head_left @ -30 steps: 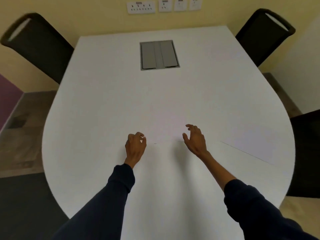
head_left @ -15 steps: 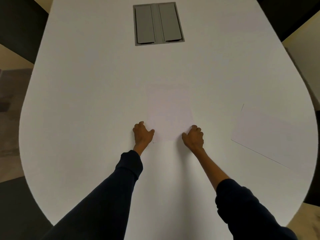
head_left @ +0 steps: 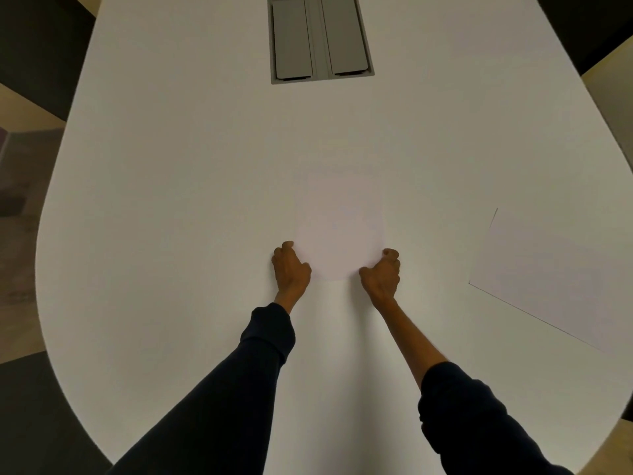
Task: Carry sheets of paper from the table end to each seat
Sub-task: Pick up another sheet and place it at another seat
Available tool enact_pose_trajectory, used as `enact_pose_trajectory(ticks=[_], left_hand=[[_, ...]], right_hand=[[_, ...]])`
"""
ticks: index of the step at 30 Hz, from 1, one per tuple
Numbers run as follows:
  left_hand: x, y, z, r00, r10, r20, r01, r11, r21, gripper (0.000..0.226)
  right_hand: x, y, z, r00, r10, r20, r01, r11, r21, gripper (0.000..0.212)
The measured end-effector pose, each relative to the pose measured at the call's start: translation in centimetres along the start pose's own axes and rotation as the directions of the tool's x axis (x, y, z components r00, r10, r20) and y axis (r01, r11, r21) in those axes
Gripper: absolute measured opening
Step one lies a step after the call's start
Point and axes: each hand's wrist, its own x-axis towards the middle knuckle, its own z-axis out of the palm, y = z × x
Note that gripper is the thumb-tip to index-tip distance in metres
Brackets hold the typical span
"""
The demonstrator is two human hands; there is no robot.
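Note:
A white sheet of paper (head_left: 339, 228) lies flat on the white table (head_left: 171, 200), hard to tell from the tabletop. My left hand (head_left: 291, 269) has its fingers curled at the sheet's near left corner. My right hand (head_left: 382, 274) has its fingers curled at the near right corner. Both hands touch the sheet's edges; whether they pinch it is unclear. A second white sheet (head_left: 555, 272) lies at an angle near the table's right edge.
A grey cable hatch (head_left: 320, 39) is set into the table at the far middle. Dark chairs stand at the far left (head_left: 37, 53) and far right (head_left: 589, 25) corners. Floor shows to the left of the table.
The view has tilted down and moved closer over the table. Both hands went from open above the sheet to curled at its near corners; the sheet lies slightly farther away.

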Motion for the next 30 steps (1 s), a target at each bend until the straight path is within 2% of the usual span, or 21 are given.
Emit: enact_pose_trajectory(ticks=[5,9,15,17,20,23,26,29,30], left_hand=[[0.1,-0.1,-0.4,1.000,0.004,0.015,-0.004,0.999,-0.033,0.061],[0.0,-0.1,-0.6,0.999,-0.047,-0.009,0.045,0.989,-0.143,0.059],[0.2,0.3,-1.3,0.991,-0.115,-0.073,0.102,0.981,-0.163,0.059],[0.1,0.7,-1.6,0.990,-0.117,-0.074,0.091,0.953,-0.289,0.053],[0.0,1.3,-2.6,1.000,0.019,-0.019,-0.026,0.881,-0.473,0.031],[-0.2,2.0,-3.9,0.991,0.127,0.035,-0.082,0.805,-0.587,0.023],[-0.5,2.3,-4.7,0.986,0.160,0.047,-0.093,0.762,-0.641,0.021],[-1.3,2.0,-5.4,0.978,0.191,0.080,-0.098,0.767,-0.634,0.027],[-1.5,1.9,-5.7,0.976,0.199,0.093,-0.097,0.772,-0.629,0.026]], right_hand=[[0.6,-0.5,-0.4,0.994,0.110,0.009,-0.109,0.967,0.229,0.046],[1.3,-0.9,-1.5,0.976,0.176,0.126,-0.214,0.868,0.448,0.035],[1.1,-0.8,-2.8,0.956,0.186,0.225,-0.285,0.763,0.580,0.031],[0.7,-0.6,-3.2,0.959,0.161,0.232,-0.270,0.766,0.583,0.029],[-0.1,-0.4,-4.0,0.964,0.091,0.250,-0.224,0.785,0.578,0.031],[-0.8,0.5,-4.9,0.973,-0.021,0.231,-0.121,0.805,0.580,0.025],[-1.6,1.7,-5.5,0.971,-0.104,0.215,-0.028,0.843,0.538,0.018],[-2.0,1.7,-6.2,0.964,-0.186,0.188,0.091,0.900,0.425,0.025],[-2.2,1.2,-6.6,0.962,-0.206,0.182,0.112,0.898,0.425,0.020]])
